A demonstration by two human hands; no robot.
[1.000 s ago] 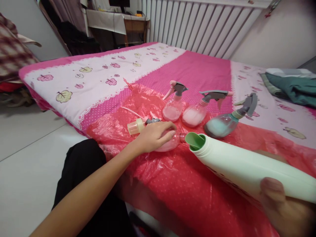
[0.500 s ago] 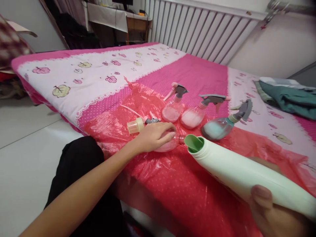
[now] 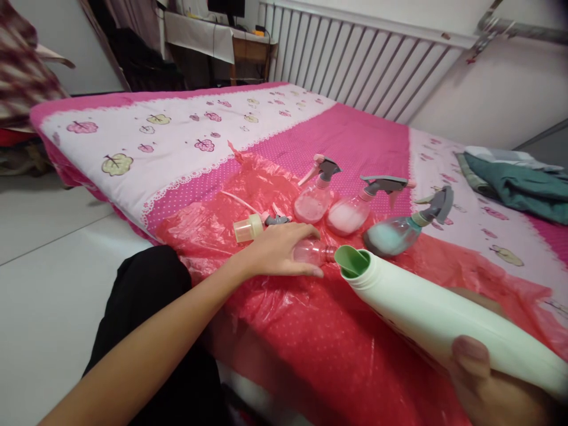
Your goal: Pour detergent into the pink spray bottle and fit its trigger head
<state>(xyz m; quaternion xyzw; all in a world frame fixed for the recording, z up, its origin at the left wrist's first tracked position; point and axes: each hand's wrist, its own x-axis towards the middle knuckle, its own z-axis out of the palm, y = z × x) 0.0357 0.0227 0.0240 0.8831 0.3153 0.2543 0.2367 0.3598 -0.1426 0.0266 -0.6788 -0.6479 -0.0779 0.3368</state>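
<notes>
My left hand (image 3: 277,251) is wrapped round a clear pink spray bottle (image 3: 309,252) without its head, the thumb along the near side. The bottle's open neck points right, close to the green spout of a large pale green bottle (image 3: 426,302). That bottle lies tilted in my right hand (image 3: 481,370), which grips its lower part; some fingers are hidden beneath it. Whether liquid is flowing I cannot tell. A yellowish cap (image 3: 248,229) and a loose trigger spray head (image 3: 276,219) lie just beyond my left hand.
Behind stand two pink spray bottles (image 3: 313,201) (image 3: 348,214) and a teal one (image 3: 393,235), each part filled. Red plastic sheeting (image 3: 310,331) covers the bed's near edge. Folded clothes (image 3: 515,177) lie at the right; a desk (image 3: 199,38) stands at the back.
My left thumb has shifted from over the top of the spray bottle to its near side. The pale green bottle keeps almost the same place at the neck. The view has tipped slightly.
</notes>
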